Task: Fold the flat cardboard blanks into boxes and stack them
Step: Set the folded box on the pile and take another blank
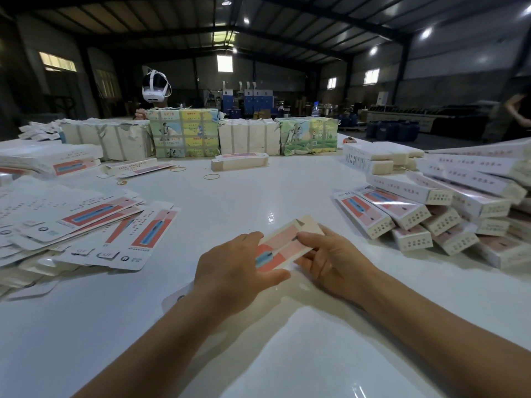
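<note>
While both forearms reach out over the white table [258,191], the person holds one partly folded box [283,242] between the hands, just above the tabletop. The left hand [232,268] grips its near end, thumb curled under the lower edge and fingers lying over the pink-and-blue printed face. The right hand [330,262] holds the far side, thumb pressed on the top face and fingers curled beneath; the box's plain inner flap stands open just beyond that thumb. To the left of the left hand lies a spread pile of flat blanks [86,222], printed side up, the nearest one well apart from the knuckles. To the right of the right hand sits a heap of finished boxes [431,214], stacked loosely in crossed layers. Beyond both hands, rubber bands [211,176] lie on the table before a row of wrapped bundles [184,133].
</note>
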Demonstrator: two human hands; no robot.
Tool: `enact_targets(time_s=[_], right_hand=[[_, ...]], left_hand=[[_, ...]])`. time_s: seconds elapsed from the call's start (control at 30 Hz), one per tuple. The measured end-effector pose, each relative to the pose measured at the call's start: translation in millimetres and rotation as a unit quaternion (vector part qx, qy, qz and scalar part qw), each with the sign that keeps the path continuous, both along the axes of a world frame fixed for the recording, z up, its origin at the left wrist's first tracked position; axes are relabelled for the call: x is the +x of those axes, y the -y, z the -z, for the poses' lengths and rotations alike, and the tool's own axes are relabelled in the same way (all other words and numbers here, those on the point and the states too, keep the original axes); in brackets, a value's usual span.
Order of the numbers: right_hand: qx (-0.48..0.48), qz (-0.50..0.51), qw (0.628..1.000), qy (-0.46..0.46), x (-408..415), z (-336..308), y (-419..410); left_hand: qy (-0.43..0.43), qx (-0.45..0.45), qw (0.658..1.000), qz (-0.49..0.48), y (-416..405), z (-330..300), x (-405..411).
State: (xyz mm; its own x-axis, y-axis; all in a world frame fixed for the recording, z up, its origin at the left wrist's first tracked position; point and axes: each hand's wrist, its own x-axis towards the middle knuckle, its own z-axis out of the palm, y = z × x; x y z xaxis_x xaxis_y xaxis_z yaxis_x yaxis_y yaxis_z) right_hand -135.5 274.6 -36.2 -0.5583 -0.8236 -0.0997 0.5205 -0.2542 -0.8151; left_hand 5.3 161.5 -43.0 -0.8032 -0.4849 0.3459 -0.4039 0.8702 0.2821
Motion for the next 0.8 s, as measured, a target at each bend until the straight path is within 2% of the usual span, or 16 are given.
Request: enact_targets(time_s=[0.1,0.2,0.27,0.3,0.4,0.47,0.53,0.57,0.6,0.63,0.67,0.73,0.77,0.8], right_hand=[[0.007,-0.002,1.000,-0.030,0,3,2],[0.036,0.027,0.988,-0.146,-1,9,0],[0.044,0.041,0.968,-0.243,2,11,-2],[0.053,0.062,0.948,-0.309,4,12,-2],[0.098,0.122,0.849,-0.504,10,17,-2],[0.127,0.153,0.786,-0.585,13,18,-2],[0.176,0.146,0.720,-0.656,13,20,-2],[0.193,0.134,0.699,-0.675,12,20,-2],[0.193,0.131,0.697,-0.678,13,21,-2],[0.183,0.130,0.712,-0.665,14,20,-3],[0.163,0.124,0.751,-0.628,15,19,-3],[0.109,0.102,0.859,-0.491,17,13,-4],[0.094,0.086,0.898,-0.421,15,11,-3],[0.086,0.069,0.920,-0.376,14,9,-3]], left_hand=[[0.005,0.013,1.000,0.008,-3,-2,-1],[0.009,0.025,1.000,0.009,-3,-3,0],[0.007,0.021,1.000,0.009,-2,-1,-1],[0.007,0.017,1.000,0.008,-2,-1,-1],[0.011,0.003,1.000,0.000,-2,1,-2],[0.010,-0.011,1.000,-0.011,-2,2,-2],[0.007,-0.028,0.999,-0.019,-2,4,-2],[0.007,-0.035,0.999,-0.023,-1,5,-2],[0.006,-0.040,0.999,-0.026,-1,6,-2],[0.003,-0.043,0.999,-0.029,0,7,-2],[-0.003,-0.048,0.998,-0.030,0,7,-2],[-0.009,-0.056,0.998,-0.031,2,6,-1],[-0.010,-0.060,0.998,-0.031,2,6,0],[-0.012,-0.062,0.997,-0.031,3,5,1]])
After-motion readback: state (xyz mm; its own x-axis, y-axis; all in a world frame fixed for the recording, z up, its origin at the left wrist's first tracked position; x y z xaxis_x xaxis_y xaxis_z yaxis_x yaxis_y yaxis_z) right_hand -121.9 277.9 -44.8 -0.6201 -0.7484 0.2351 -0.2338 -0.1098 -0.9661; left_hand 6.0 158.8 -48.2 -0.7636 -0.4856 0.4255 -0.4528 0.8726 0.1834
